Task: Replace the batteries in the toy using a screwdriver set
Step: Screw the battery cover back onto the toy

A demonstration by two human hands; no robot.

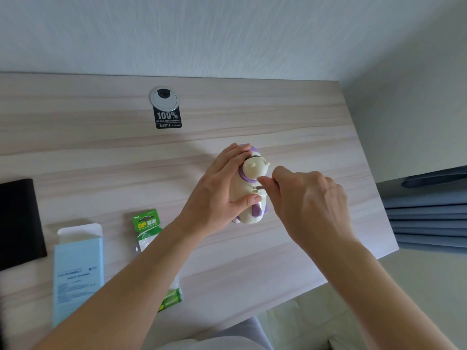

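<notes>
A cream-and-purple plastic toy figure (pixel 249 180) sits right of the middle of the pale wood-grain bench (pixel 101 160), its head pointing toward the wall. Whether its lower end rests on the bench or is held just above it cannot be told. The left hand (pixel 222 190) grips the toy from its left side, with the fingers curled over the top of the head and the thumb pressed across the cream body. The right hand (pixel 308 198) has its fingers bunched, pinching a grey metal screwdriver shaft (pixel 259 188). Only a short length of it shows, and its tip meets the toy's body just above the left thumb.

Near the front, left of the left forearm, lies a green card battery pack (pixel 146 222). Two loose green batteries (pixel 171 299) lie partly hidden under that forearm. Further left are an open light-blue cardboard box (pixel 78 269) and a flat black case (pixel 20 223) at the bench's edge. Toward the wall there is a round silver cable grommet (pixel 164 97) with a black sticker (pixel 168 120) just below it.
</notes>
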